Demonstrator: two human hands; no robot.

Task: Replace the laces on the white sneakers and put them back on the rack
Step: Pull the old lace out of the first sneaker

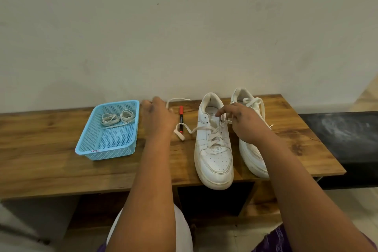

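Nearest me, the left sneaker (213,145) sits at the desk (51,165) edge. With my left hand (157,116) pinching the old lace (201,128) and my right hand (243,120) gripping its upper crossings, a hard pull could drag it off.

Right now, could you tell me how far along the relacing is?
Early. Done: nothing is relaced. In hand: the left hand pulls the old lace from the near sneaker; the right hand works its eyelets. Left: the far sneaker, new laces still in the basket.
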